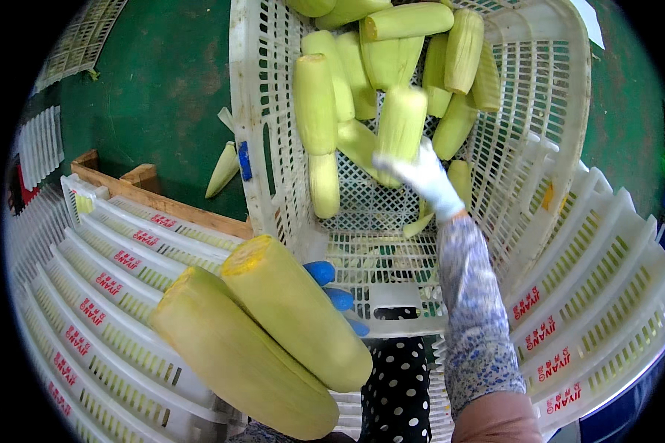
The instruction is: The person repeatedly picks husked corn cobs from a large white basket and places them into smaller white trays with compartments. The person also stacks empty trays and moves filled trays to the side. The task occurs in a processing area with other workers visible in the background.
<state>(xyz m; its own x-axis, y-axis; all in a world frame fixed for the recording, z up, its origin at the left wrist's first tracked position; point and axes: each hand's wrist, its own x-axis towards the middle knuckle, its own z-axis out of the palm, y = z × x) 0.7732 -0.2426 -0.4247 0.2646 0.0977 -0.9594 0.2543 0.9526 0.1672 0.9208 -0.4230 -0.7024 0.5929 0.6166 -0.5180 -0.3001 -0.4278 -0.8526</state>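
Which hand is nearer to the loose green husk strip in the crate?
Right: the right hand shows just above the husk strip; the left hand, farther off, lies toward the lower left.

White glove (433, 184) — blue-speckled sleeve (474, 317) — black polka-dot garment (396, 391)

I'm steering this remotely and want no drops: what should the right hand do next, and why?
I'd probably settle the right hand farther along its cob before moving it: though blurred, it seems to grip only near one end, with most of the length extending beyond. The left hand, already holding two more cobs, looks too full to help.
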